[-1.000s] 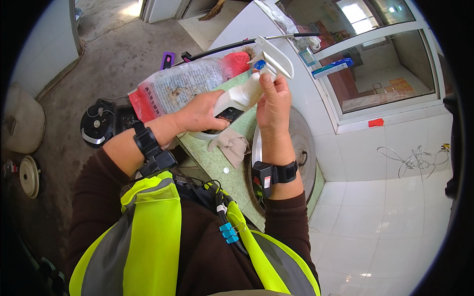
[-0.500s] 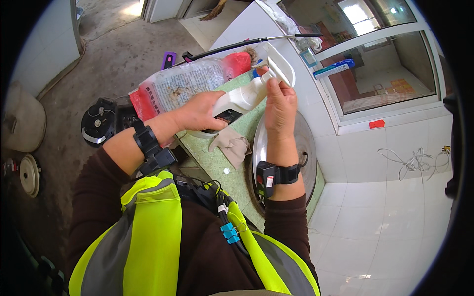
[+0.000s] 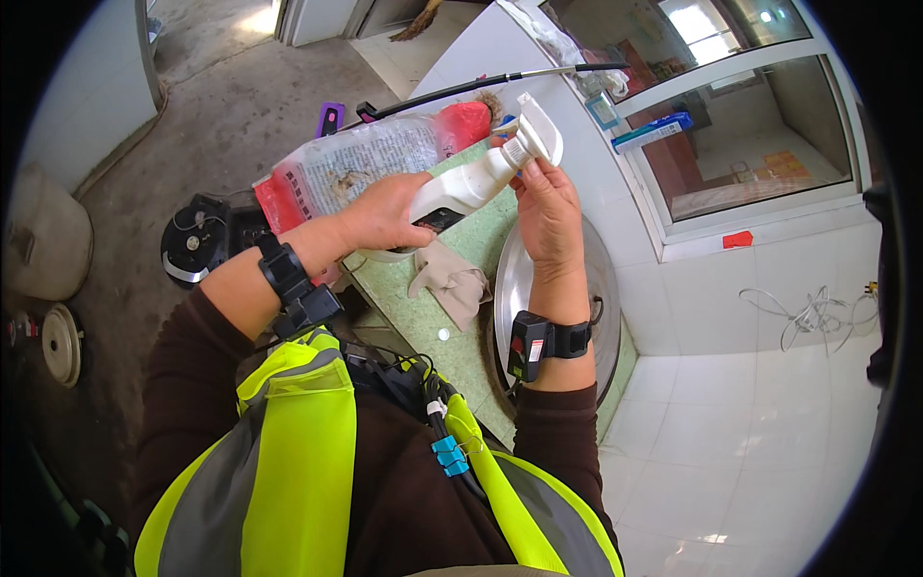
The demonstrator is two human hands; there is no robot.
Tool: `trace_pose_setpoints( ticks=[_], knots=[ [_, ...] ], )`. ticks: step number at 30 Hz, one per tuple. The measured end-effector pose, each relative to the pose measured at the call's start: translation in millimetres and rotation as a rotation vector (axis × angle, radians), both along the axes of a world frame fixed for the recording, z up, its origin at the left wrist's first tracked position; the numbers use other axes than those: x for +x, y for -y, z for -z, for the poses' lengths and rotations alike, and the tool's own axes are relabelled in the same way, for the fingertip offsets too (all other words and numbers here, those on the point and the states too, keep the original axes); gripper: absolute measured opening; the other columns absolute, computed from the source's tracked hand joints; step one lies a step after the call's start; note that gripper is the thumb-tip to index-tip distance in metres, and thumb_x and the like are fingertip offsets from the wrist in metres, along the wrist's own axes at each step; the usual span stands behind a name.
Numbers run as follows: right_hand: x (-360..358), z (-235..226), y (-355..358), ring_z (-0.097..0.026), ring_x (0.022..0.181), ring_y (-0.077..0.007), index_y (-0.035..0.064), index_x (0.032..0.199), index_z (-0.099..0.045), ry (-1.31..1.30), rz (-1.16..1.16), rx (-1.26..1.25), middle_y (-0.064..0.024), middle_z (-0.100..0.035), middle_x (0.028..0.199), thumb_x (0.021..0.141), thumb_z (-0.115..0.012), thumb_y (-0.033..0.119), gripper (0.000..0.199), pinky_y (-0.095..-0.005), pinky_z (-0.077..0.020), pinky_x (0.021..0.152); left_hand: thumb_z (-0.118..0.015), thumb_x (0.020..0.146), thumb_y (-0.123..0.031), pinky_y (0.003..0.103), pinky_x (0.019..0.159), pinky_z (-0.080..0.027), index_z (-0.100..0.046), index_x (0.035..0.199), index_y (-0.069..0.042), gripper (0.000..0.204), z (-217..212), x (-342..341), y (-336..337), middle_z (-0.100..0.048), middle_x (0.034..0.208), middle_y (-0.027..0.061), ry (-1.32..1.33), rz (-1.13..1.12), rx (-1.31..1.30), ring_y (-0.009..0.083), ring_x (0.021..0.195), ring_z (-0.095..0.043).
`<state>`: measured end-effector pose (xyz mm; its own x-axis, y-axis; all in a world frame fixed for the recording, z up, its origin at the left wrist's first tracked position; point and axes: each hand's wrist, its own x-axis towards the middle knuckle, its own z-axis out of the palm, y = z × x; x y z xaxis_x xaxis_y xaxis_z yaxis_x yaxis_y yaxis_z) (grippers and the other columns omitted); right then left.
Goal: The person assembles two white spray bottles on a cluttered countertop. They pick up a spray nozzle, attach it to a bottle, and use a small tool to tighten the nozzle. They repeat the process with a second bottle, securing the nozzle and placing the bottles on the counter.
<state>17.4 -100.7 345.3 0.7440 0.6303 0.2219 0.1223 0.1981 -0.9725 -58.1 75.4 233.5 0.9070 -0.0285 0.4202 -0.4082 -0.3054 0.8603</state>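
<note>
A white spray bottle (image 3: pixel 469 188) with a trigger head lies tilted between my hands, its head pointing up and away to the right. My left hand (image 3: pixel 389 213) is wrapped round the body, close to a dark label patch. At the neck, just under the spray head (image 3: pixel 540 135), the fingers of my right hand (image 3: pixel 550 207) are closed on the collar. Some of those fingertips are hidden behind the bottle. Below the bottle, a crumpled beige cloth (image 3: pixel 454 281) lies on the green countertop (image 3: pixel 399 293). A round metal lid (image 3: pixel 601 250) is partly covered by my right forearm.
A red and clear printed plastic bag (image 3: pixel 361 159) lies beyond my left hand, with a black pole (image 3: pixel 452 91) behind it. A black round appliance (image 3: pixel 192 240) stands at the left. A window (image 3: pixel 750 144) and white tiled wall (image 3: pixel 731 413) bound the right side.
The spray head has turned about the bottle's neck and now shows at a different angle. My right fingers have shifted down from the head to the collar.
</note>
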Motion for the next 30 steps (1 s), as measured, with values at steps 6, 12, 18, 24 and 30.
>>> trace_pose_setpoints(
  ticks=[6,12,18,24,30],
  knots=[
    [0.1,10.4,-3.8,-0.059,0.097,-0.0161,-0.0005,0.116,-0.057,-0.064,0.115,0.098,-0.0083,-0.064,0.108,0.082,-0.069,0.010,0.038,-0.0292,-0.0420,0.090,-0.069,0.059,-0.023,0.043,0.073,-0.047,-0.057,0.092,0.000,0.042,-0.9,-0.1,-1.0,-0.061,0.084,0.0209,0.019,0.009,0.039,0.0384,0.081,-0.058],
    [1.5,32.1,-21.2,-0.056,0.078,-0.0099,0.0024,0.099,-0.055,-0.013,0.409,0.106,-0.0025,-0.061,0.086,0.077,-0.077,0.014,0.034,-0.0251,-0.0435,0.077,-0.071,0.059,-0.024,0.046,0.077,-0.045,-0.057,0.094,0.000,0.044,3.0,-3.6,14.1,-0.061,0.085,0.0205,0.059,-0.282,0.179,0.0383,0.082,-0.057],
    [1.5,26.2,-9.9,-0.051,0.103,-0.0175,0.0031,0.123,-0.040,0.162,0.472,0.025,-0.0104,-0.054,0.110,0.073,-0.080,0.025,0.067,-0.0274,-0.0386,0.087,-0.071,0.059,-0.023,0.039,0.076,-0.047,-0.056,0.100,0.001,0.049,4.3,-4.2,-4.9,-0.062,0.088,0.0200,0.002,-0.015,-0.001,0.0360,0.083,-0.060],
    [11.3,-16.4,13.9,-0.057,0.106,-0.0233,0.0056,0.139,-0.029,0.054,-0.059,-0.070,-0.0134,-0.057,0.116,0.064,-0.079,0.002,0.090,-0.0354,-0.0464,0.092,-0.071,0.065,-0.015,0.031,0.084,-0.045,-0.055,0.111,0.000,0.051,-3.0,-17.5,-16.7,-0.063,0.098,0.0123,-0.129,0.267,-0.053,0.0184,0.091,-0.059],
    [4.4,-8.1,3.0,-0.060,0.105,-0.0270,0.0047,0.139,-0.029,0.022,-0.049,0.026,-0.0158,-0.060,0.114,0.066,-0.076,-0.002,0.087,-0.0378,-0.0458,0.095,-0.070,0.063,-0.020,0.032,0.080,-0.047,-0.055,0.109,-0.001,0.052,-2.7,-14.6,-11.2,-0.065,0.095,0.0165,-0.089,0.257,-0.086,0.0253,0.087,-0.063]
  ],
)
